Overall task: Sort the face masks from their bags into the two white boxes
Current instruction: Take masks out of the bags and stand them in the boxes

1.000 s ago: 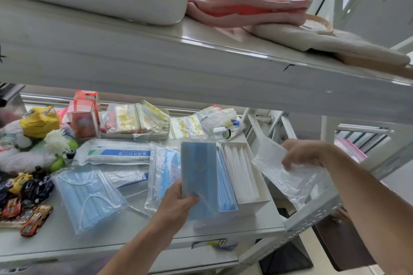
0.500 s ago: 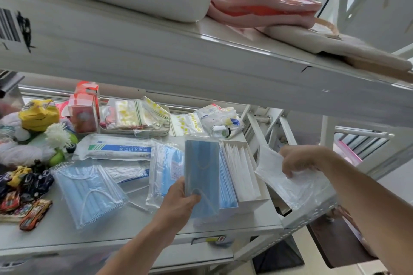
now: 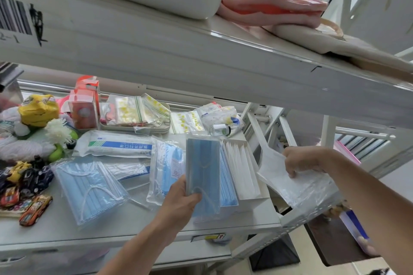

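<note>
Shelf (image 3: 134, 225): blue masks (image 3: 202, 163) left hand (image 3: 181, 201), bag (image 3: 301, 187) right hand (image 3: 301, 159).

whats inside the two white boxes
The right box holds white masks standing on edge. The left box shows blue masks along its right side; the rest is hidden behind the stack of blue masks that the left hand holds.

We see of the person only two bare forearms, uncovered as far as they show, each ending in a bare hand: left hand (image 3: 181, 198), right hand (image 3: 304, 161).
</note>
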Motion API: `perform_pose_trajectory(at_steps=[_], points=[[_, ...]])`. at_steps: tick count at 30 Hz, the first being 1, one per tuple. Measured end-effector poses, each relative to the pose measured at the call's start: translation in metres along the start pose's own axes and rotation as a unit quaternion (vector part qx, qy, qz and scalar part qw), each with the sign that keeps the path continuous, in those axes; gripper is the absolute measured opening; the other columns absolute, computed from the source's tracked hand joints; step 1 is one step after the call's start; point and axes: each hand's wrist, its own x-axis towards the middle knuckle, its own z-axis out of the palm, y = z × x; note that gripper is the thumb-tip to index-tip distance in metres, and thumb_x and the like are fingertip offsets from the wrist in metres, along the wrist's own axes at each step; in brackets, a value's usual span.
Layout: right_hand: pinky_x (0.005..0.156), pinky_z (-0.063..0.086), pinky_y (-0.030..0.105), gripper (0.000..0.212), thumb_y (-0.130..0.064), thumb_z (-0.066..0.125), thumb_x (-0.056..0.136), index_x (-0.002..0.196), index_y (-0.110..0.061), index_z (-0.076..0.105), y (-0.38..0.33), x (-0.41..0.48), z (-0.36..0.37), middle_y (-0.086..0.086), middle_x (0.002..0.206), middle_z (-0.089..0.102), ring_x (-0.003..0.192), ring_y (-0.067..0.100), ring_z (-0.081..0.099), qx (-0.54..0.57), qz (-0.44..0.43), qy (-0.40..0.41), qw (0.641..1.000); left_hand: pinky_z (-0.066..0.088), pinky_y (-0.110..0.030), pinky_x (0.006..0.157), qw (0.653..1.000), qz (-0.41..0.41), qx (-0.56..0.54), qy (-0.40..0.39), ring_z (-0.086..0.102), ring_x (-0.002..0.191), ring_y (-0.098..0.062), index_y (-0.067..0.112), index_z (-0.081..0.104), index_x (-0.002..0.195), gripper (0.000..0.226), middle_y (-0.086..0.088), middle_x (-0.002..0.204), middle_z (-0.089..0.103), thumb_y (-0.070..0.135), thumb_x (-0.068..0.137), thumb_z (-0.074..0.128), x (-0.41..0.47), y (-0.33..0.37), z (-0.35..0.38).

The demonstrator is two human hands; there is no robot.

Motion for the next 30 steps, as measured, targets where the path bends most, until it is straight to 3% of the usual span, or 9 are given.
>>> perform_pose_trajectory(at_steps=[4, 9, 13, 17, 21, 25, 30], points=[[0.059, 0.037, 0.027, 0.017, 0.003, 0.061, 0.069, 0.07, -0.011, 0.051, -0.001, 0.0, 0.006, 0.009, 0.073, 0.052, 0.064, 0.022, 0.048, 0.006, 0.001, 0.012, 1.0, 0.049, -0.012, 0.066, 1.0, 0.006, 0.008, 0.003, 0.07, 0.091, -0.003, 0.027, 0.064, 0.11, 0.02, 0.01, 0.099, 0.075, 0.012, 0.097, 0.061, 0.0, 0.001, 0.0], [0.054, 0.041, 0.024, 0.014, 0.005, 0.058, 0.074, 0.078, -0.008, 0.053, -0.014, 0.003, 0.014, 0.011, 0.077, 0.055, 0.06, 0.021, 0.051, 0.016, -0.001, 0.002, 1.0, 0.048, -0.01, 0.065, 1.0, 0.005, 0.017, 0.002, 0.069, 0.094, -0.005, 0.026, 0.063, 0.111, 0.02, 0.009, 0.101, 0.074, 0.011, 0.097, 0.06, -0.001, 0.002, 0.002], [0.076, 0.062, 0.041, 0.031, 0.001, 0.058, 0.072, 0.102, -0.005, 0.059, -0.034, 0.012, 0.015, 0.018, 0.1, 0.066, 0.086, 0.033, 0.069, 0.057, -0.051, -0.005, 0.997, 0.049, -0.008, 0.061, 1.0, 0.005, 0.02, 0.002, 0.069, 0.086, 0.002, 0.026, 0.065, 0.109, 0.022, 0.011, 0.098, 0.075, 0.009, 0.097, 0.06, -0.001, 0.003, 0.002], [0.065, 0.054, 0.032, 0.024, 0.0, 0.06, 0.07, 0.093, -0.005, 0.06, -0.042, 0.018, 0.015, 0.015, 0.091, 0.064, 0.083, 0.031, 0.068, 0.073, -0.069, 0.013, 0.995, 0.052, -0.011, 0.065, 1.0, 0.005, 0.021, 0.008, 0.071, 0.085, 0.001, 0.026, 0.067, 0.107, 0.021, 0.013, 0.094, 0.076, 0.008, 0.097, 0.06, -0.001, 0.003, 0.002], [0.068, 0.05, 0.034, 0.03, -0.004, 0.058, 0.064, 0.094, -0.005, 0.061, -0.036, 0.027, 0.016, 0.015, 0.091, 0.061, 0.08, 0.029, 0.061, 0.161, -0.094, 0.06, 0.981, 0.057, -0.03, 0.085, 1.0, -0.002, 0.021, 0.017, 0.072, 0.096, -0.013, 0.025, 0.068, 0.107, 0.023, 0.009, 0.097, 0.077, 0.007, 0.096, 0.06, -0.002, 0.001, 0.001], [0.076, 0.057, 0.039, 0.035, -0.001, 0.056, 0.076, 0.11, -0.01, 0.056, -0.03, 0.031, 0.032, 0.017, 0.105, 0.062, 0.092, 0.029, 0.063, 0.172, -0.118, 0.049, 0.977, 0.056, -0.027, 0.082, 1.0, -0.006, 0.019, 0.02, 0.072, 0.095, -0.012, 0.023, 0.068, 0.107, 0.027, 0.007, 0.098, 0.078, 0.001, 0.095, 0.058, -0.002, 0.001, 0.0], [0.084, 0.058, 0.048, 0.041, 0.0, 0.055, 0.076, 0.115, -0.013, 0.052, -0.032, 0.037, 0.044, 0.016, 0.11, 0.059, 0.098, 0.033, 0.062, 0.206, -0.128, -0.003, 0.97, 0.054, -0.023, 0.078, 1.0, -0.008, 0.019, 0.02, 0.072, 0.096, -0.011, 0.023, 0.066, 0.11, 0.025, 0.007, 0.101, 0.078, 0.003, 0.095, 0.06, -0.001, 0.0, 0.003]])
